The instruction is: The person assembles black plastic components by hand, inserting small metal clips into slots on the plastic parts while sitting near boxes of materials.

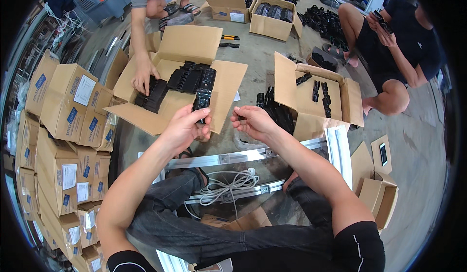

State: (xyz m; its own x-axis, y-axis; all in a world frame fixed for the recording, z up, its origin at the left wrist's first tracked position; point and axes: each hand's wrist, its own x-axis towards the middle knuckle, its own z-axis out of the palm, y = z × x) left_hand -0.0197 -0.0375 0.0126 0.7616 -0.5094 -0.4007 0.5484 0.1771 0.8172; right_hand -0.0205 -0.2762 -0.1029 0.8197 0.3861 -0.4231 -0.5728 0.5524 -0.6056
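In front of me my left hand (187, 123) grips a glossy black plastic part (202, 101), held upright between thumb and fingers. Level with it, my right hand (254, 121) is closed in a pinch; whatever sits between its fingertips is too small to make out. Just beyond my left hand stands an open carton (188, 41) with rows of similar black parts (187, 80) inside. A co-worker's hand (145, 77) reaches into its left side. Beyond my right hand lies a pile of loose black parts (278, 114), beside another open carton (311, 119) holding several parts.
Silver metal rails (224, 159) cross before my legs, with a coiled white cable (231, 187) below. Stacked cartons (63, 106) line the left. A phone (383, 154) lies on cardboard at right. Another person (406, 43) sits far right, holding a black part. More filled cartons (270, 26) stand behind.
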